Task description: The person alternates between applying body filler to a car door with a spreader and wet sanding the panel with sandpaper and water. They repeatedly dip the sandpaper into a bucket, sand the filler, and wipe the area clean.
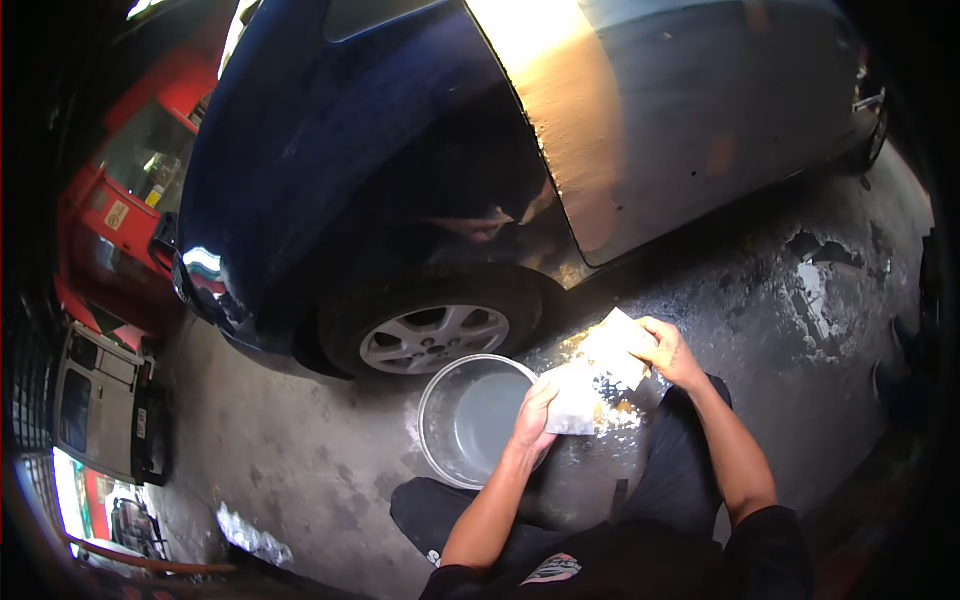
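Note:
Between my two hands is a pale, sheet-like piece (572,412), brightly lit and partly washed out by glare. My left hand (536,415) grips its lower left part, beside the rim of a round bucket (428,440) that holds cloudy liquid. My right hand (668,352) pinches a pale piece (622,345) at the upper right. Whether both hands hold one sheet or two separate ones cannot be made out in the glare. Both hands are above the wet floor, in front of my knees.
A dark blue car (380,150) stands ahead, with its wheel (435,340) just beyond the bucket and a grey and yellowish door panel (690,130) at the right. A red vehicle (115,215) and a light-coloured van (95,400) are at the left. Dark shoes (885,385) show at the far right.

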Demonstrator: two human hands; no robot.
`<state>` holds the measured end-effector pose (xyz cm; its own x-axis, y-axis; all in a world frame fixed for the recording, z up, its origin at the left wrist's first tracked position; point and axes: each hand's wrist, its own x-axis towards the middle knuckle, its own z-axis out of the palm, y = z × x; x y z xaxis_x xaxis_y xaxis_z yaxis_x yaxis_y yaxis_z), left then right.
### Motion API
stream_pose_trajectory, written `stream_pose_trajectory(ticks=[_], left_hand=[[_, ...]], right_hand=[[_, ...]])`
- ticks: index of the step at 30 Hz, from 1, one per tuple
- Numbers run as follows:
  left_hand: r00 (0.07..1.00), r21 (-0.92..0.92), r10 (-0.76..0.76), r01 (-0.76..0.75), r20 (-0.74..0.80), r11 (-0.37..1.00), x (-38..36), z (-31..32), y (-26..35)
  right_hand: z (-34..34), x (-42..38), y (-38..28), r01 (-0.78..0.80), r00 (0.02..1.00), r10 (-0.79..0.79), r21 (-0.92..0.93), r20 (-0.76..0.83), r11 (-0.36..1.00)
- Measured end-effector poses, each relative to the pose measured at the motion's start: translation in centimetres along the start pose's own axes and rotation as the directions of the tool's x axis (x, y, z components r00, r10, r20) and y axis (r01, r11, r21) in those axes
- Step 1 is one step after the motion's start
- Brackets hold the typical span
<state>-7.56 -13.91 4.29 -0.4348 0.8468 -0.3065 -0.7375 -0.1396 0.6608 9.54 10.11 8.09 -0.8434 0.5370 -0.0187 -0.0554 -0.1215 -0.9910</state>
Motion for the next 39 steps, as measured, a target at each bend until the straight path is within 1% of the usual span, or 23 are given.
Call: stream_pose_trajectory(ticks=[2, 3, 4, 6, 8, 10, 11, 12, 14, 16, 18, 21, 22, 24, 25, 26, 27, 28, 29, 30, 31, 34, 39], left_hand=[[1.000, 0.055, 0.022, -0.022, 0.016, 0.998, -0.5, 1.0, 1.2], [1.000, 0.048, 0.026, -0.026, 0.010, 0.999, -0.5, 0.5, 1.3], [0.997, 0.131, 0.055, -0.048, -0.050, 0.990, -0.4, -0.7, 1.1], [0.990, 0.203, 0.096, -0.073, -0.103, 0.976, 0.4, -2.9, 0.2], [0.950, 0.593, 0.246, -0.088, -0.191, 0.801, 1.3, -4.6, -1.4], [0.949, 0.628, 0.266, -0.104, -0.169, 0.771, 1.7, -4.0, -1.4], [0.948, 0.669, 0.270, -0.091, -0.169, 0.738, 1.6, -3.9, -1.4], [0.948, 0.664, 0.279, -0.108, -0.156, 0.740, 1.6, -3.9, -1.4], [0.940, 0.828, 0.337, -0.143, -0.058, 0.542, 1.7, -4.0, -1.7], [0.930, 0.834, 0.367, -0.180, -0.028, 0.521, 2.0, -3.7, -2.4], [0.937, 0.860, 0.346, -0.137, -0.049, 0.491, 1.6, -3.3, -2.3], [0.932, 0.856, 0.363, -0.200, 0.015, 0.477, 1.7, -3.7, -1.8], [0.933, 0.853, 0.360, -0.202, 0.017, 0.482, 1.9, -4.2, -1.9], [0.937, 0.857, 0.347, -0.199, 0.025, 0.475, 2.2, -4.6, -1.7], [0.939, 0.880, 0.338, -0.212, 0.063, 0.425, 2.1, -4.4, -1.5], [0.940, 0.878, 0.336, -0.213, 0.064, 0.429, 2.0, -4.2, -1.5], [0.938, 0.868, 0.341, -0.222, 0.065, 0.444, 1.9, -4.0, -1.4], [0.935, 0.859, 0.347, -0.231, 0.066, 0.458, 1.8, -4.1, -1.4], [0.936, 0.858, 0.347, -0.231, 0.065, 0.460, 1.8, -4.2, -1.4], [0.923, 0.872, 0.369, -0.267, 0.109, 0.410, 2.0, -4.4, -1.5], [0.908, 0.883, 0.389, -0.303, 0.154, 0.359, 2.1, -4.6, -1.5], [0.893, 0.888, 0.400, -0.343, 0.207, 0.306, 2.5, -5.0, -1.6], [0.896, 0.870, 0.388, -0.358, 0.217, 0.340, 2.8, -5.5, -1.6]], right_hand=[[-0.4, 0.3, 2.3, 0.016, 0.985, -0.063, -0.276, -0.163, 0.961], [-0.1, 0.3, 1.1, -0.048, 0.971, 0.048, 0.005, -0.232, 0.999], [0.4, 0.6, 0.3, 0.079, 0.946, -0.024, 0.158, -0.323, 0.984], [1.2, 1.1, -3.0, 0.176, 0.913, -0.138, 0.066, -0.384, 0.982], [2.1, 1.2, -7.9, 0.152, 0.919, -0.149, -0.020, -0.365, 0.988], [2.6, 2.7, -11.8, 0.144, 0.920, -0.174, -0.111, -0.351, 0.983], [2.8, 3.6, -13.3, 0.341, 0.832, -0.427, -0.281, -0.353, 0.897], [3.0, 4.6, -15.0, 0.502, 0.694, -0.651, -0.442, -0.309, 0.744], [4.0, 6.2, -20.3, 0.621, 0.542, -0.816, -0.559, -0.198, 0.549], [6.3, 7.4, -28.2, 0.615, 0.437, -0.894, -0.693, -0.099, 0.377], [7.3, 9.6, -32.0, 0.678, 0.240, -0.971, -0.717, 0.006, 0.163], [7.5, 11.7, -36.0, 0.563, 0.263, -0.960, -0.824, 0.096, 0.072], [7.8, 11.9, -37.2, 0.498, 0.310, -0.945, -0.865, 0.104, 0.069], [8.0, 13.8, -38.3, 0.549, 0.176, -0.966, -0.833, 0.189, -0.063], [8.1, 14.2, -38.6, 0.547, 0.178, -0.965, -0.834, 0.194, -0.067], [8.3, 14.4, -38.9, 0.782, 0.305, -0.937, -0.606, 0.171, 0.144], [8.4, 14.8, -39.2, 0.884, 0.425, -0.885, -0.298, 0.191, 0.360], [8.0, 15.5, -39.6, 0.883, 0.426, -0.884, -0.300, 0.193, 0.361], [7.2, 16.6, -40.0, 0.852, 0.503, -0.806, -0.020, 0.312, 0.524], [7.3, 16.7, -40.4, 0.709, 0.527, -0.723, 0.237, 0.447, 0.664], [7.2, 16.5, -40.3, 0.657, 0.542, -0.710, 0.300, 0.450, 0.692], [7.9, 16.7, -40.6, 0.659, 0.522, -0.733, 0.339, 0.436, 0.672], [8.1, 17.2, -40.6, 0.685, 0.527, -0.765, 0.347, 0.371, 0.640]])
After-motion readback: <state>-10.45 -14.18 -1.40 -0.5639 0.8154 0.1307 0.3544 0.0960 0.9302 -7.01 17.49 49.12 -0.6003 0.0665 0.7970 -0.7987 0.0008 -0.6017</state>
